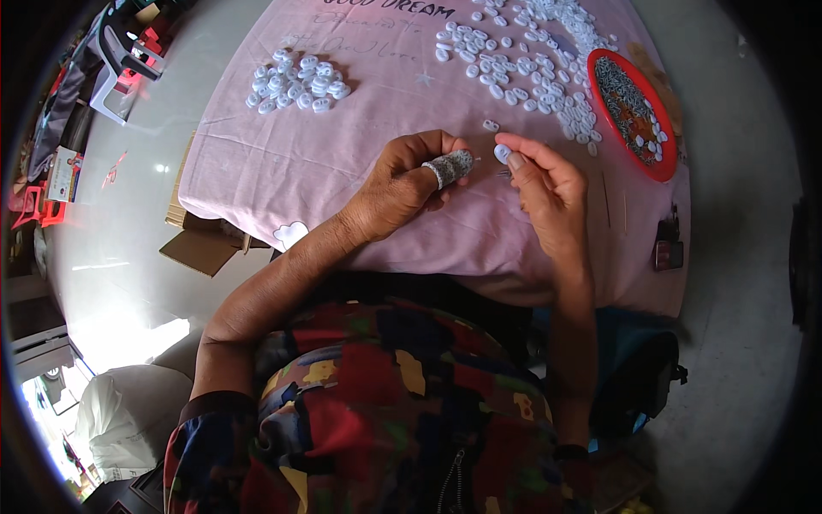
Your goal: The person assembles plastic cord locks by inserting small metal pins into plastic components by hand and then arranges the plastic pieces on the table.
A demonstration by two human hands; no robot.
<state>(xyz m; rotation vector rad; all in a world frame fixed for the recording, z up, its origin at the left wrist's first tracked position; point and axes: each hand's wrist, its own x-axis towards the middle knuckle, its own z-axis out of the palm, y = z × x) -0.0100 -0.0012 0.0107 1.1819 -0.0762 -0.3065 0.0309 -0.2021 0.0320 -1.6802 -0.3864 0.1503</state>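
Note:
My right hand [548, 184] pinches a small white oval plastic piece [503, 153] between thumb and forefinger. To its left, my left hand [407, 176] is closed, with a grey knitted finger cover [448, 168] on one digit. Something thin and pale pokes out at that cover's tip, too small to name. Both hands are above the pink cloth, a short gap between them. Just beyond the fingertips lies a single white oval piece [491, 125] with dark holes. Small metal bits show partly beneath my right fingers.
A heap of white pieces [295, 83] lies at the left, and a wider spread [514, 73] at the far right. The red tray [598, 94] holds many small metal parts. Two thin rods [624, 212] and a dark object [669, 254] lie right. A cardboard box [201, 248] stands left.

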